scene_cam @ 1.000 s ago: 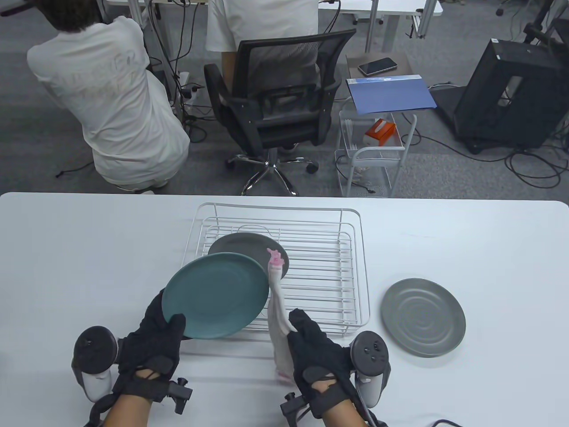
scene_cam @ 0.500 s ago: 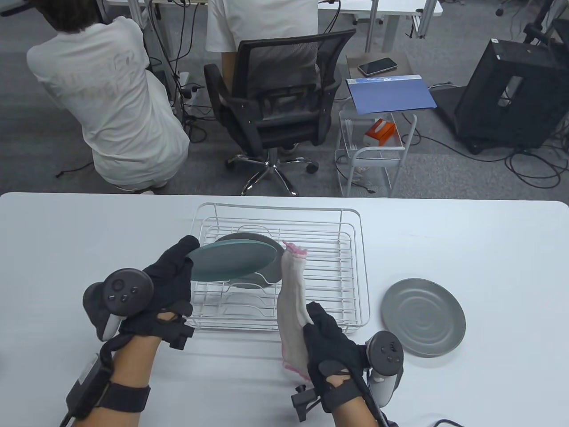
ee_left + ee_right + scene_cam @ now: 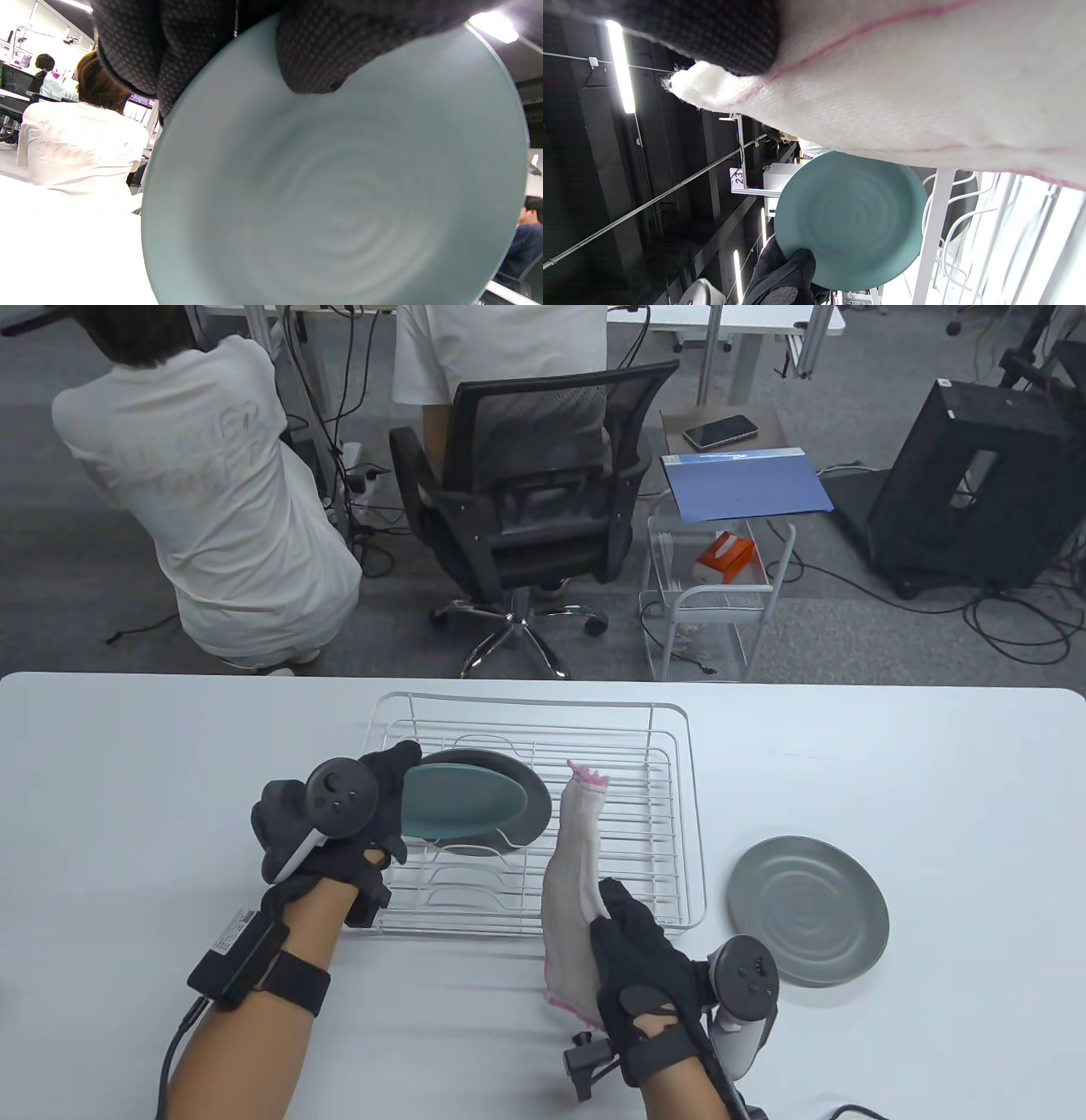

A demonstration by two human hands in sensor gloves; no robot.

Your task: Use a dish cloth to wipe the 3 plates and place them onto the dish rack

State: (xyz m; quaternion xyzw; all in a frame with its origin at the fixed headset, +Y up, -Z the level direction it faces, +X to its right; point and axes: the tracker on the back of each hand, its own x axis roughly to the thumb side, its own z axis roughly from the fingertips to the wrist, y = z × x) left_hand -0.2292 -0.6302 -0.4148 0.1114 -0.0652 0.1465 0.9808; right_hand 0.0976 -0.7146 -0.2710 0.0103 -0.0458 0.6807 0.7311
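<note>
In left wrist view, thumb [image 3: 316, 63] on teal plate [image 3: 339, 190]; elsewhere hidden.

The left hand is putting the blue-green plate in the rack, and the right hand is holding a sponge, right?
Not quite. The right hand holds a white dish cloth with a pink edge, not a sponge; the table view and right wrist view show it. The rest is right: the left hand grips the blue-green plate at the rack.
</note>
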